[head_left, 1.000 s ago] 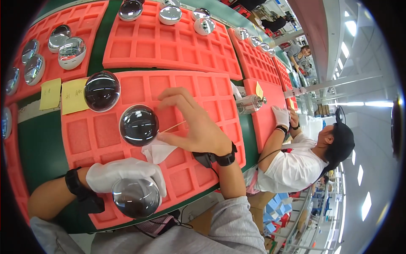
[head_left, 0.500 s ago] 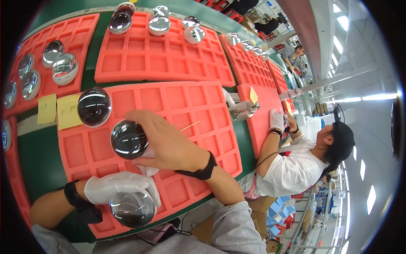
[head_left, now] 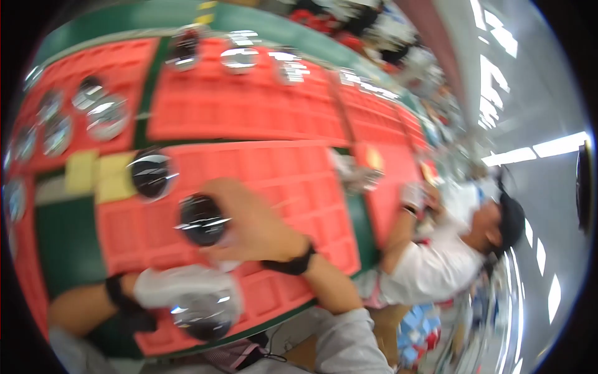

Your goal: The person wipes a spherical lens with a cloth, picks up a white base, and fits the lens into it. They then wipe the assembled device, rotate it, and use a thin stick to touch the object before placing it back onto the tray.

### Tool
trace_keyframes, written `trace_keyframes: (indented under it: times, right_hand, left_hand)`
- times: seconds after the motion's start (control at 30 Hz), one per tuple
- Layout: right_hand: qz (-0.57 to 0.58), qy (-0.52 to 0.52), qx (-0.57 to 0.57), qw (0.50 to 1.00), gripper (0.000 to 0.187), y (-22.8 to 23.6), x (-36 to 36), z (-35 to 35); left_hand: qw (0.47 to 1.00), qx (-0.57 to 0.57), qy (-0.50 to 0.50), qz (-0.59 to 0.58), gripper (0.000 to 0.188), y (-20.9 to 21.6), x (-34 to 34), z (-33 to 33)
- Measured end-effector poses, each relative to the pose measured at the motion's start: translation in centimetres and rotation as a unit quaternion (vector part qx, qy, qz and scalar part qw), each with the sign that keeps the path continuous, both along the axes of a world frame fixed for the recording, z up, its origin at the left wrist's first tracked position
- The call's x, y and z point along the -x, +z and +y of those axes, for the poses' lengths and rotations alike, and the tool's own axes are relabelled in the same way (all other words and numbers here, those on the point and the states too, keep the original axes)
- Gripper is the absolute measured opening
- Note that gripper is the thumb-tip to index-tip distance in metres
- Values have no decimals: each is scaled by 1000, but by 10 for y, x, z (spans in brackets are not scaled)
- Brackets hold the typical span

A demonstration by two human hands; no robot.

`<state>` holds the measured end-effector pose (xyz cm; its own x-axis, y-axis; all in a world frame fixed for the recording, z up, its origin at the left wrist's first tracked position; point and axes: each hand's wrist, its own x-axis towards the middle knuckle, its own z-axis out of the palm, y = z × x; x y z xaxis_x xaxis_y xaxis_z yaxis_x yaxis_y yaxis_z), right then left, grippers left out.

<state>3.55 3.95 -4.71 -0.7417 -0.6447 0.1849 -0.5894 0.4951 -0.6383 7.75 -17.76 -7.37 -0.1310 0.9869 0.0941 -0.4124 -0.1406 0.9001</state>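
Note:
My right hand [head_left: 255, 221], bare with a black wristband, has its fingers closed round a dark, glossy glass ball [head_left: 202, 219] above the pink foam tray [head_left: 305, 168]. A bit of white cloth [head_left: 227, 264] shows below its fingers. Lower down, my left hand [head_left: 169, 287], in a white glove, is curled against a clear glass ball [head_left: 205, 313] near the tray's front edge. Part of that glove is hidden behind the ball. Another dark glass ball [head_left: 151, 174] sits at the tray's upper left corner. Motion blur smears the fine detail.
Yellow notes [head_left: 115, 177] lie left of the tray. Farther back, more pink trays [head_left: 243, 115] carry several glass balls [head_left: 107, 117]. A small clear and metal bottle [head_left: 358, 177] stands right of my tray. At the right, a co-worker [head_left: 430, 262] in white sits by another tray.
The whole view has shifted, so the scene sits lower and slightly to the right, and it is blurred. Both hands keep their holds on the same glass balls.

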Motion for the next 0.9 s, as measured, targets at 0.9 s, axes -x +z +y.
trace_keyframes:
  times: [0.9]
  right_hand:
    - [102,-87,-56,989,75,23,-34,-147]
  left_hand:
    - [965,92,26,-243,38,-4,-68,14]
